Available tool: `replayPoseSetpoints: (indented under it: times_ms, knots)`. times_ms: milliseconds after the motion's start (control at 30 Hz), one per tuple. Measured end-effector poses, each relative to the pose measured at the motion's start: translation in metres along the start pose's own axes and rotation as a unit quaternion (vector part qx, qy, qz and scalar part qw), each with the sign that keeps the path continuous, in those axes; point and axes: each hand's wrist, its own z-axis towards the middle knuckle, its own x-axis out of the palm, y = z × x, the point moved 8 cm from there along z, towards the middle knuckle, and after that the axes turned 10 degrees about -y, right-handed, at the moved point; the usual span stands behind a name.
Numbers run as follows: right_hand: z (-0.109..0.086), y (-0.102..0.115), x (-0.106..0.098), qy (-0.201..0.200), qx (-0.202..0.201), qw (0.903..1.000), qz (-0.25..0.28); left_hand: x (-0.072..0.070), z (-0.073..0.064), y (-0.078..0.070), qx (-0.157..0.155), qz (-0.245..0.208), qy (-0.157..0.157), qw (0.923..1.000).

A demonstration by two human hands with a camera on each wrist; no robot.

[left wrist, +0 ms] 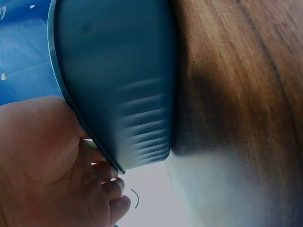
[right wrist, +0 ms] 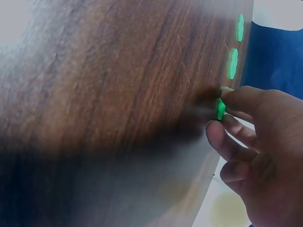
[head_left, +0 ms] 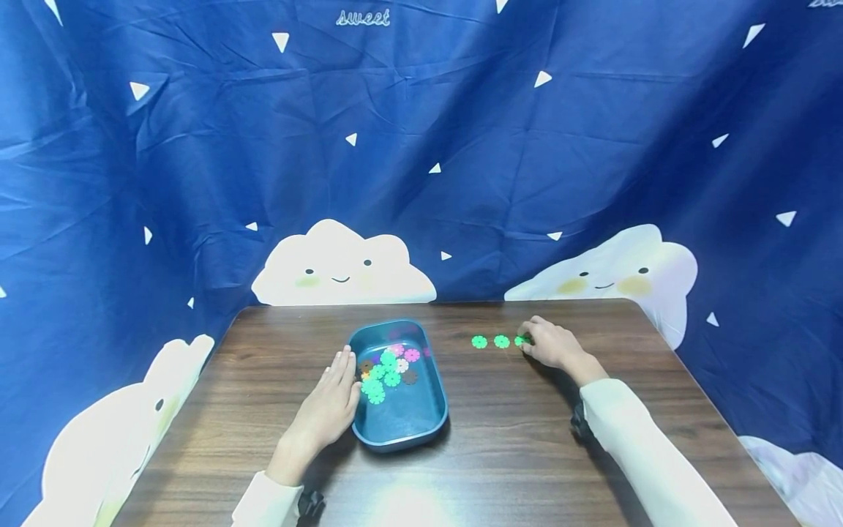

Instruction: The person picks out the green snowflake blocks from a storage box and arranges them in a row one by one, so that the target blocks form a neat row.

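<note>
My left hand (head_left: 331, 401) lies with straight fingers along the left rim of a blue plastic tray (head_left: 403, 443). The left wrist view shows that palm against the ribbed tray wall (left wrist: 113, 71). Inside the tray is a loose pile of notched snowflake discs: several green ones (head_left: 374, 388), pink (head_left: 411, 355), brown (head_left: 410, 377), white and orange. Over at the table's back right, my right hand (head_left: 552, 344) pinches a green snowflake disc (right wrist: 221, 109) at the tabletop. Two more green discs, one left (head_left: 479, 342) and one nearer (head_left: 502, 342), lie in a row beside it.
The brown wood-grain table (head_left: 514, 454) ends at a blue curtain (head_left: 461, 146) printed with clouds and white triangles. Dark wrist bands (head_left: 579, 423) show at both sleeves. The tray stands left of the disc row.
</note>
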Motion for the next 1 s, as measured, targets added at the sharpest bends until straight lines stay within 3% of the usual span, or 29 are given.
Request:
replayPoseSetpoints:
  times_ms: [300, 500, 767, 1000]
  knots:
    - [0.001, 0.002, -0.006, -0.01, 0.001, 0.9998, 0.019, -0.004, -0.001, -0.004, 0.001, -0.009, -0.009, 0.9999]
    - [0.009, 0.022, -0.019, -0.025, -0.015, 0.9982, 0.054, -0.004, -0.003, -0.004, 0.004, -0.012, -0.013, 0.9998]
    - [0.021, 0.085, -0.034, -0.034, -0.074, 0.9941, 0.071, -0.001, -0.003, -0.001, 0.013, -0.013, -0.018, 0.9997]
    - [0.027, 0.146, -0.038, -0.022, -0.13, 0.9891, 0.066, -0.003, -0.002, -0.002, 0.003, -0.017, -0.015, 0.9997]
